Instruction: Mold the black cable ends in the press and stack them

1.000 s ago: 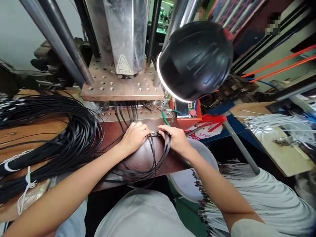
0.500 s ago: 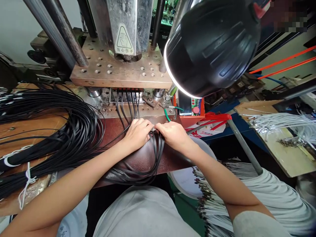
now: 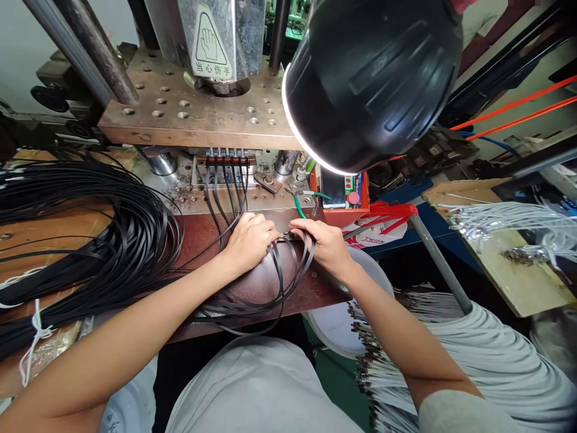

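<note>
My left hand (image 3: pixel 249 240) and my right hand (image 3: pixel 325 244) rest side by side on the brown bench top (image 3: pixel 202 237), both closed on the ends of flat black cables (image 3: pixel 282 282) that loop down over the bench's front edge. Between the two hands a small metal end shows. Several more black cable ends (image 3: pixel 225 180) sit in a row in the fixture under the press plate (image 3: pixel 189 114), just beyond my left hand.
A big bundle of black cables (image 3: pixel 90 240) fills the bench's left side. A black lamp shade (image 3: pixel 369 78) hangs over the right. Green-handled pliers (image 3: pixel 298 201) lie by the press. White cable bundles (image 3: pixel 473 361) lie lower right, a white tub (image 3: pixel 338 319) under my right wrist.
The view has shifted slightly, so the press and lamp sit a little differently. The loops by my right hand have spread wider; both hands stay on the cable ends at the same spot.
</note>
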`<state>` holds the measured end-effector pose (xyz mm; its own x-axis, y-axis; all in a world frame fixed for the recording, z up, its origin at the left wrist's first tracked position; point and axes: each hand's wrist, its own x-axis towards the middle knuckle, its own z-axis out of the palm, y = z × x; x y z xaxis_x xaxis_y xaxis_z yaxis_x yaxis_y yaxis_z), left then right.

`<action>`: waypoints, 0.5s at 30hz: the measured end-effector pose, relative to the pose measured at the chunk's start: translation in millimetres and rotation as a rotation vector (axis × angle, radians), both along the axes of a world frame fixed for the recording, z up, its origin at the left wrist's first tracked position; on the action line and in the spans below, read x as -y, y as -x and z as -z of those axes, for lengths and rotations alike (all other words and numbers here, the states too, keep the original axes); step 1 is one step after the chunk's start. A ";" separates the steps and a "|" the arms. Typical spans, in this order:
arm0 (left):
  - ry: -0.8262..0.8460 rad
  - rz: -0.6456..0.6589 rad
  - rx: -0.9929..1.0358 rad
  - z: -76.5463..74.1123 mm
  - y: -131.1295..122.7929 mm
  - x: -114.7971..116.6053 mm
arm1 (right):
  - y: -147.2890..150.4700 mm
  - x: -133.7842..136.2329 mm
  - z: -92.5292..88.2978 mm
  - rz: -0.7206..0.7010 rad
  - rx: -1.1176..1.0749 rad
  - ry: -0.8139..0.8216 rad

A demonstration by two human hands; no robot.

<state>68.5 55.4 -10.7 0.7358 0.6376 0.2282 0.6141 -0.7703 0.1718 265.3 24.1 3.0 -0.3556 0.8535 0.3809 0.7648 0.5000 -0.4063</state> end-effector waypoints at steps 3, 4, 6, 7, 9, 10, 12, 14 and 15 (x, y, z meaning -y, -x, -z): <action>0.011 -0.012 0.020 1.3 0.2 0.6 | -0.5 -0.2 -2.3 -0.013 0.037 -0.015; 0.016 -0.018 0.031 2.0 0.2 0.8 | -0.9 -0.4 -3.2 -0.027 0.044 -0.018; 0.024 -0.028 0.054 3.2 0.4 1.1 | -1.9 -1.0 -4.3 -0.055 0.063 -0.014; 0.027 -0.032 0.065 3.6 0.5 1.2 | -2.2 -1.4 -4.3 -0.066 0.077 -0.007; 0.035 -0.035 0.081 3.9 1.0 1.3 | -2.4 -2.1 -3.3 -0.078 0.110 0.006; 0.041 -0.033 0.086 3.8 1.2 1.4 | -2.3 -2.5 -2.5 -0.081 0.125 0.006; 0.056 -0.027 0.093 3.4 1.6 1.5 | -1.9 -3.3 -1.1 -0.092 0.145 -0.008; 0.067 -0.024 0.093 3.1 1.7 1.7 | -1.5 -3.9 -0.6 -0.111 0.156 -0.033; 0.068 -0.027 0.092 3.2 1.7 1.9 | -1.4 -4.2 -0.7 -0.119 0.162 -0.045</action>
<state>66.8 53.5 -13.9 0.6960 0.6731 0.2500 0.6137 -0.7384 0.2795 266.7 28.4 3.7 -0.5126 0.7853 0.3472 0.7528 0.6055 -0.2581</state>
